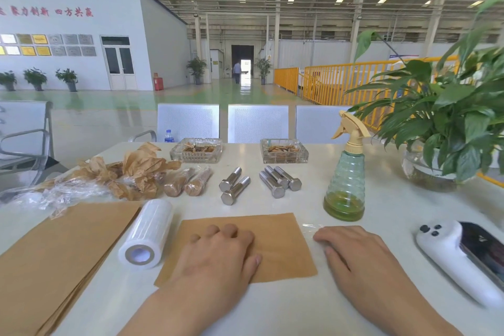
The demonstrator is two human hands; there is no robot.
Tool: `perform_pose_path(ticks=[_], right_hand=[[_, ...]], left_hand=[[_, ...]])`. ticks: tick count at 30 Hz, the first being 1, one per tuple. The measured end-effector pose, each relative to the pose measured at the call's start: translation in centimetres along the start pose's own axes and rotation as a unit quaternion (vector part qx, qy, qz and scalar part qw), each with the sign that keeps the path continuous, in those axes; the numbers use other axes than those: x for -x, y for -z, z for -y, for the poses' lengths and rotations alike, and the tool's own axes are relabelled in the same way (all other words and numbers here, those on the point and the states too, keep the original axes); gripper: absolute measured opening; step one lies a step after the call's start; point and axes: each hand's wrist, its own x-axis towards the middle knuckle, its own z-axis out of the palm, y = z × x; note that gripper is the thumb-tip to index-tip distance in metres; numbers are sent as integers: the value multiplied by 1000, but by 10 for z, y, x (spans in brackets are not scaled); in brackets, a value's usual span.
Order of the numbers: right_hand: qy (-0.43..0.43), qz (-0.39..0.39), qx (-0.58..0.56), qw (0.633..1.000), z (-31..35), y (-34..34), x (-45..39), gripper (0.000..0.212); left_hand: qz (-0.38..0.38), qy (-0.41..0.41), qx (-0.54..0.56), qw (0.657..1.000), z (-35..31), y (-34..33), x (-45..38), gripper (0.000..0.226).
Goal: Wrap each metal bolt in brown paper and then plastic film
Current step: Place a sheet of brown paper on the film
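A single brown paper sheet (275,243) lies flat on the white table in front of me. My left hand (218,251) rests palm down on its left part, fingers loosely bent. My right hand (351,251) lies flat on the table just right of the sheet, on a thin piece of clear plastic film (312,226). Several bare metal bolts lie beyond the sheet, a pair (234,185) on the left and three (279,181) on the right. Two wrapped bolts (188,181) lie left of them. A roll of plastic film (147,234) lies left of the sheet.
A stack of brown paper (54,254) fills the near left. Crumpled paper and film (109,177) pile up behind it. Two glass ashtrays (196,154) (283,151), a green spray bottle (346,180), a potted plant (447,128) and a white device (463,256) stand around.
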Motion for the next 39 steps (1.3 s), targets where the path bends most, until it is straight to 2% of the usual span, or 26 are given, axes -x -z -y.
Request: perform_pose_path(ticks=[7,13,29,34,39], right_hand=[[-4,16,-10,1000,-1,0,0,33],[-13,20,-10,1000,-2,0,0,35],[-16,14,-37,999,-2,-1,-1,36],[-12,-7,-55,998,-2,0,0,39],[20,-16,-72,997,1,1,0,41]], left_hand=[[29,3,107,994,12,11,-6,47],[65,-15,81,994,13,-8,-19,64],[90,16,128,988,14,-26,-23,76],[78,3,138,987,4,-24,-24,76],[-5,29,166,986,2,-13,-22,58]])
